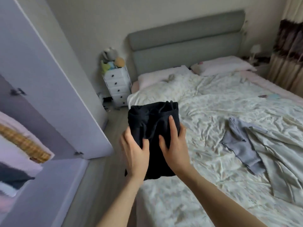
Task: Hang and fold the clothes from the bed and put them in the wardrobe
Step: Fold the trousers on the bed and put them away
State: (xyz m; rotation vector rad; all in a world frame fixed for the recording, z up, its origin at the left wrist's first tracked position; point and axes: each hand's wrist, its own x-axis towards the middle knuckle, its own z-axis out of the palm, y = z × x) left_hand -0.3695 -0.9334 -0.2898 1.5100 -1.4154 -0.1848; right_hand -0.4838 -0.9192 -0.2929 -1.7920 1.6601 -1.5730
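From the head camera, both hands are up front and both are on the folded black garment (pixel 153 128), held off the bed (pixel 213 128) right over its near left edge. The left hand (pixel 135 151) grips the bundle's lower left side, thumb curled over the front, the other fingers tucked out of sight behind the cloth. The right hand (pixel 174 146) takes the right side, thumb and one long finger lying on the front of the fabric while the remaining fingers wrap round the far edge. The garment stands tall between the two sets of fingers, its top rising above the fingertips and its bottom hanging below the wrists. Out to the right of the right fingers, well apart, a grey garment (pixel 239 143) lies crumpled on the rumpled sheet, beside a pale cloth. To the left of the left fingers stands the open wardrobe door (pixel 49 89), with stacked folded clothes (pixel 19 161) inside, blurred. Beyond the fingertips, a white drawer unit (pixel 117 86) sits by the grey headboard (pixel 185 43).
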